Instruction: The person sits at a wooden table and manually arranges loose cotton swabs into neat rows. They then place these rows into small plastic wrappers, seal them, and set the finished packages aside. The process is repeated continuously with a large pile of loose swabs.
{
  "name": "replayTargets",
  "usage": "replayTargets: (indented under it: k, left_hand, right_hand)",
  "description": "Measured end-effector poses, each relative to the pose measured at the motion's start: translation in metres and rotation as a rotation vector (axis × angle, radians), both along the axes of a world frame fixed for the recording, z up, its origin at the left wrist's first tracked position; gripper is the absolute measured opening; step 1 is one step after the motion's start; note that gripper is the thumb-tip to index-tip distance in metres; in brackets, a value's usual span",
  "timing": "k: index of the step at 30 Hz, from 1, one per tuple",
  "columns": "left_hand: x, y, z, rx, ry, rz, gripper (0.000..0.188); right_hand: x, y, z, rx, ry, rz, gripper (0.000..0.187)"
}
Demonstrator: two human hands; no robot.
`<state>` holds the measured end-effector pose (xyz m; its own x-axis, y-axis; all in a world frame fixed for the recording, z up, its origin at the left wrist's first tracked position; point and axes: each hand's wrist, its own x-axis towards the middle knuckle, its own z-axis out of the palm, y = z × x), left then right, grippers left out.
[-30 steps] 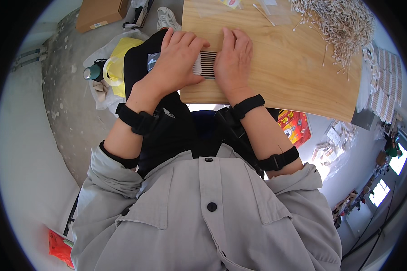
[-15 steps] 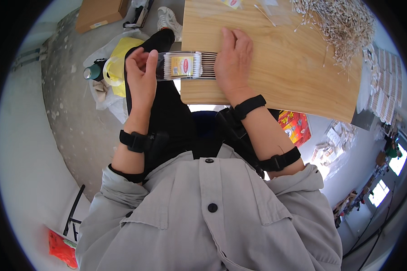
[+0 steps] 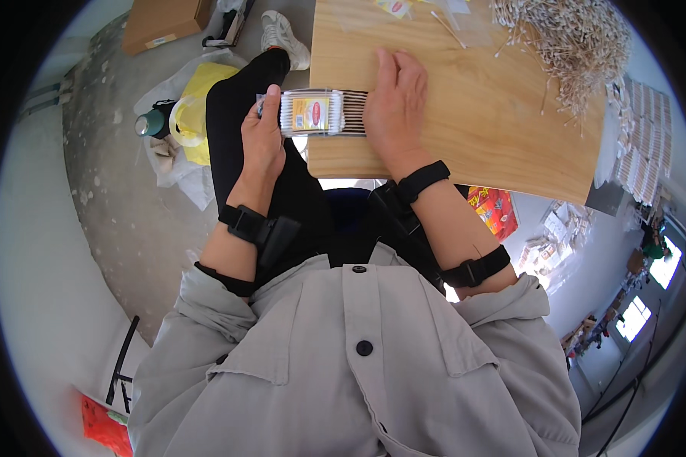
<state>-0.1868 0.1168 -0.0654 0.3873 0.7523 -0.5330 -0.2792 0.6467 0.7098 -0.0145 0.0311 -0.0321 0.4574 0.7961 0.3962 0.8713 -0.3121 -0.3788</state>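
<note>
A clear packet of cotton swabs, with a yellow and white label, lies crosswise and sticks out over the table's left edge. White swab tips show in its left part and dark stems to the right. My left hand is closed on the packet's left end, thumb up along it. Over the right end rests my right hand, on the table, holding the packet there; its fingers point to the far side. What lies under that palm is hidden.
A large heap of loose swabs covers the table's far right corner. Small clear bags and one loose swab lie at its far edge. On the floor at left are a yellow bag, a green-lidded bottle and a cardboard box.
My left hand has moved right and closed on the packet's left end; before, its fingers were apart beside it. My right hand has stayed nearly in place.
</note>
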Motion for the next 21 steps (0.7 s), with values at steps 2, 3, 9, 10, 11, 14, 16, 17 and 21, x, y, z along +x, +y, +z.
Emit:
replayTargets:
  k: [2,3,9,10,11,14,16,17,21]
  left_hand:
    - [0.000,0.000,-0.001,-0.005,-0.010,0.001,0.024]
    - [0.001,0.000,-0.002,-0.008,-0.011,0.007,0.024]
    - [0.004,-0.003,0.003,0.072,0.000,0.049,0.024]
    - [0.005,-0.004,0.004,0.094,0.011,0.062,0.024]
    - [0.006,-0.004,0.007,0.131,0.031,0.068,0.023]
    - [0.008,-0.005,0.013,0.219,0.089,0.089,0.023]
    - [0.009,-0.005,0.014,0.248,0.130,0.106,0.023]
    - [0.009,-0.005,0.014,0.244,0.130,0.105,0.023]
    - [0.005,-0.004,0.013,0.203,0.130,0.066,0.023]
  right_hand:
    - [-0.001,0.000,0.000,0.002,-0.012,0.003,0.036]
    - [-0.001,0.001,0.000,0.005,-0.018,0.005,0.037]
    - [-0.004,0.002,-0.001,-0.002,-0.022,0.012,0.039]
    - [-0.005,0.002,-0.001,-0.004,-0.020,0.014,0.040]
    - [-0.004,0.003,-0.001,-0.004,-0.018,0.014,0.040]
    - [-0.006,0.005,-0.001,-0.009,-0.006,0.020,0.040]
    - [-0.007,0.008,-0.001,-0.004,0.006,0.028,0.040]
    - [-0.007,0.008,-0.001,-0.001,0.010,0.031,0.040]
    - [-0.007,0.008,-0.001,-0.002,0.010,0.041,0.040]
